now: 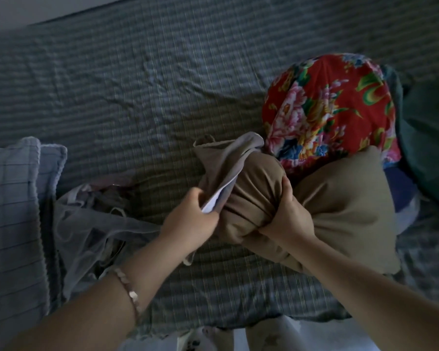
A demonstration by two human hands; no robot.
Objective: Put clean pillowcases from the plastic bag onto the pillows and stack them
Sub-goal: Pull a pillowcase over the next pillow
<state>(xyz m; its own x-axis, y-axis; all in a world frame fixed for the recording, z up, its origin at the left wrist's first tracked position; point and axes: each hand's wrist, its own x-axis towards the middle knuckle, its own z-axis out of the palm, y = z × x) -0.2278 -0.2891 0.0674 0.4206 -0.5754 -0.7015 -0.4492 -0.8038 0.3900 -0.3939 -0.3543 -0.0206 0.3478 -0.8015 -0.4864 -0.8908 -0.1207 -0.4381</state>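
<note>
Now the right hand [287, 216] squeezes the tan pillow [340, 198] at its middle, while just beside it the left hand [190, 219] pinches the pillowcase [221, 160] edge.

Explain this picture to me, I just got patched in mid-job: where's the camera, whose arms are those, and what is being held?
No machine here: a person works with bare hands, and the single camera sits on their head, looking down. The striped bed is the work surface. The right hand squeezes the middle of a tan pillow; the left hand grips the loose fabric flap at its open end. Behind lies a red floral pillow, at far left a blue striped pillow, and a see-through plastic bag lies beside the left forearm.
</note>
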